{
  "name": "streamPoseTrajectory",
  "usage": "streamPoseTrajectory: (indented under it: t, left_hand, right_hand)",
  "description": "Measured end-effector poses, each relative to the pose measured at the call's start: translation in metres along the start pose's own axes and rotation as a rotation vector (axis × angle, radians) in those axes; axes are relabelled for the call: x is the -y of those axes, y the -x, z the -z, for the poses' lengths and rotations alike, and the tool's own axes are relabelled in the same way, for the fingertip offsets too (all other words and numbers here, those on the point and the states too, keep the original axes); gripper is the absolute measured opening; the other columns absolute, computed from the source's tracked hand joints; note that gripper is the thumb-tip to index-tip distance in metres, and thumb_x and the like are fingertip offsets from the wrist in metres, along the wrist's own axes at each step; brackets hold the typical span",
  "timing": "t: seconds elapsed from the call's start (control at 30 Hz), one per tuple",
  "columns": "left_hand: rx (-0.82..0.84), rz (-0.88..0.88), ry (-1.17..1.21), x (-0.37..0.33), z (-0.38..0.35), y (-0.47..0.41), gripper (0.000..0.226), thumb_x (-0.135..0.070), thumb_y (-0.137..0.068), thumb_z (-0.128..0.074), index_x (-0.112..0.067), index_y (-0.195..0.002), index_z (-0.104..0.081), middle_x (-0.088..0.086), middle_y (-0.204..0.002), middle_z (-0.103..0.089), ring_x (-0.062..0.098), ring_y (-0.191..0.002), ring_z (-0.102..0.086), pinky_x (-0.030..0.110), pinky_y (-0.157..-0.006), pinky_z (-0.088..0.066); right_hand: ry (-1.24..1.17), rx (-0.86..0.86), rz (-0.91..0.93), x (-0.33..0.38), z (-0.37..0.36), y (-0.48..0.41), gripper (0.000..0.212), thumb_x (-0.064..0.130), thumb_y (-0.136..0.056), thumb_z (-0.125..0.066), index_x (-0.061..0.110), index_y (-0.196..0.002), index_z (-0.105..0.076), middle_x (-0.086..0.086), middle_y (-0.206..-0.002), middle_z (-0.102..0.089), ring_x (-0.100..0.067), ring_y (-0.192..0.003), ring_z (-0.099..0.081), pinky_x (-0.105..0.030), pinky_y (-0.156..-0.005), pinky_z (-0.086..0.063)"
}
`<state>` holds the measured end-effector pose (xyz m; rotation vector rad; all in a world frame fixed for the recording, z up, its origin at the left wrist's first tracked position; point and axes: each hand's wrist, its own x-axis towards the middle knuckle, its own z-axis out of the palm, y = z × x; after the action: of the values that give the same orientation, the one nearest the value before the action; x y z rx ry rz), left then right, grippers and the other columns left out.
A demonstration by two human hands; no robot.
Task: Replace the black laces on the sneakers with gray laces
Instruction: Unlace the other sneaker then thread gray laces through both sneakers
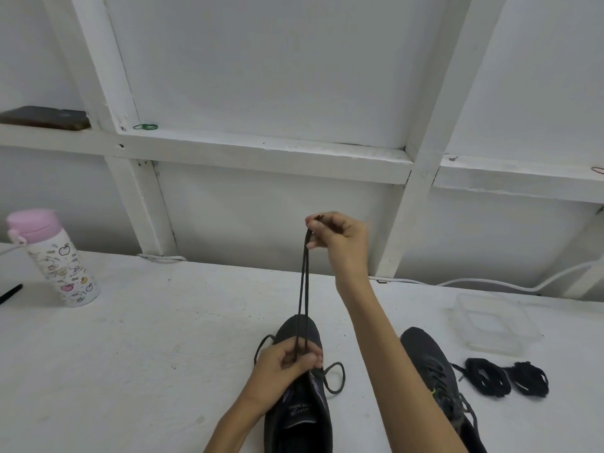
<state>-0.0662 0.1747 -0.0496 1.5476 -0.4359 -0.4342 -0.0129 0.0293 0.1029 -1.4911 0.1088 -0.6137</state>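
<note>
A dark sneaker (304, 416) lies on the white table in front of me, toe pointing away. My left hand (284, 364) rests on its lace area, fingers curled around the shoe's upper and the lace. My right hand (336, 237) is raised well above the shoe and pinches a loop of the dark lace (303, 289), which runs taut down to the eyelets. Loose lace loops lie on either side of the shoe. A second dark sneaker (434, 371), laced, lies to the right, partly hidden behind my right forearm. Two bundled dark laces (506, 377) sit right of it.
A clear plastic container (493, 322) stands at the right rear of the table. A pink-lidded bottle (55, 256) stands at the far left, with a black pen (11, 293) beside it. White wall framing and a cable (490, 282) run behind the table.
</note>
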Motion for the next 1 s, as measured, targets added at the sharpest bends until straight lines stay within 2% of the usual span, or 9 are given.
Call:
streamPoseTrajectory:
  t: [0.07,0.13,0.17,0.27,0.37,0.53,0.67,0.83,1.0]
  left_hand:
    - [-0.003,0.023,0.04,0.001,-0.001,0.0,0.013,-0.007,-0.093,-0.059,-0.007,-0.096,-0.072,0.01,-0.09,-0.074,0.023,-0.087,-0.071,0.027,-0.084,-0.054]
    - [-0.014,0.042,0.069,0.004,-0.001,0.0,0.014,-0.008,-0.093,-0.058,-0.007,-0.095,-0.072,0.011,-0.089,-0.074,0.023,-0.085,-0.071,0.027,-0.083,-0.054]
    - [-0.02,0.044,0.08,0.005,-0.001,0.0,0.015,-0.01,-0.092,-0.059,-0.007,-0.095,-0.073,0.011,-0.088,-0.074,0.023,-0.085,-0.071,0.026,-0.082,-0.054]
    - [-0.017,0.041,0.093,0.004,-0.002,-0.002,0.022,-0.022,-0.088,-0.06,-0.006,-0.095,-0.072,0.011,-0.089,-0.074,0.024,-0.084,-0.071,0.025,-0.08,-0.054]
    - [-0.006,0.057,0.067,0.003,-0.002,-0.003,0.023,-0.023,-0.089,-0.059,-0.005,-0.095,-0.072,0.01,-0.089,-0.075,0.023,-0.087,-0.072,0.024,-0.082,-0.053]
    - [0.002,0.071,-0.002,0.002,-0.001,-0.004,0.014,-0.016,-0.091,-0.063,-0.006,-0.09,-0.073,0.008,-0.087,-0.076,0.021,-0.089,-0.072,0.026,-0.085,-0.053]
    - [0.005,0.076,-0.025,-0.002,0.001,-0.006,0.019,-0.006,-0.081,-0.075,-0.012,-0.098,-0.07,-0.001,-0.093,-0.076,0.014,-0.092,-0.072,0.023,-0.085,-0.054]
    - [0.055,0.069,-0.044,-0.005,0.003,-0.009,0.019,-0.001,-0.078,-0.077,-0.012,-0.093,-0.072,0.003,-0.091,-0.075,0.017,-0.092,-0.071,0.023,-0.085,-0.053]
    - [0.057,0.063,-0.083,-0.003,0.003,-0.007,0.02,-0.004,-0.077,-0.078,-0.015,-0.093,-0.073,0.002,-0.093,-0.075,0.016,-0.092,-0.071,0.023,-0.086,-0.054]
  right_hand:
    - [0.086,0.032,-0.114,-0.022,0.002,-0.003,0.014,-0.007,-0.085,-0.064,0.004,-0.094,-0.068,-0.003,-0.081,-0.067,-0.021,-0.061,-0.064,-0.025,-0.06,-0.058]
    - [0.323,0.127,-0.261,-0.044,0.014,0.002,0.035,0.008,-0.084,-0.073,0.006,-0.117,-0.06,-0.005,-0.1,-0.061,-0.025,-0.08,-0.064,-0.029,-0.063,-0.06]
    - [0.498,0.192,-0.317,-0.052,0.022,0.006,0.042,0.021,-0.083,-0.077,0.006,-0.118,-0.058,-0.006,-0.103,-0.06,-0.025,-0.083,-0.064,-0.033,-0.065,-0.06]
    - [0.859,0.529,-0.477,-0.061,0.043,0.03,0.05,0.053,-0.083,-0.069,0.004,-0.093,-0.068,-0.008,-0.086,-0.07,-0.021,-0.071,-0.067,-0.035,-0.065,-0.059]
    - [0.711,0.714,-0.54,-0.066,0.047,0.062,0.043,0.045,-0.084,-0.071,0.002,-0.082,-0.07,-0.003,-0.063,-0.065,-0.016,-0.06,-0.061,-0.02,-0.051,-0.045]
    - [0.456,0.46,-0.403,-0.07,0.036,0.087,0.024,0.022,-0.078,-0.078,0.006,-0.065,-0.066,-0.012,-0.054,-0.061,-0.024,-0.045,-0.056,-0.033,-0.054,-0.045]
    - [0.364,0.392,-0.377,-0.057,0.032,0.082,0.035,0.007,-0.075,-0.08,0.025,-0.048,-0.066,0.003,-0.046,-0.057,-0.02,-0.045,-0.052,-0.024,-0.049,-0.042]
    - [0.23,0.382,-0.29,-0.025,0.03,0.064,0.011,0.004,-0.078,-0.077,0.008,-0.068,-0.073,-0.003,-0.047,-0.053,-0.01,-0.04,-0.043,-0.018,-0.042,-0.033]
    - [-0.039,0.222,-0.181,0.025,0.03,0.015,0.012,0.001,-0.086,-0.067,-0.001,-0.074,-0.069,-0.003,-0.045,-0.052,-0.009,-0.037,-0.042,-0.016,-0.041,-0.036]
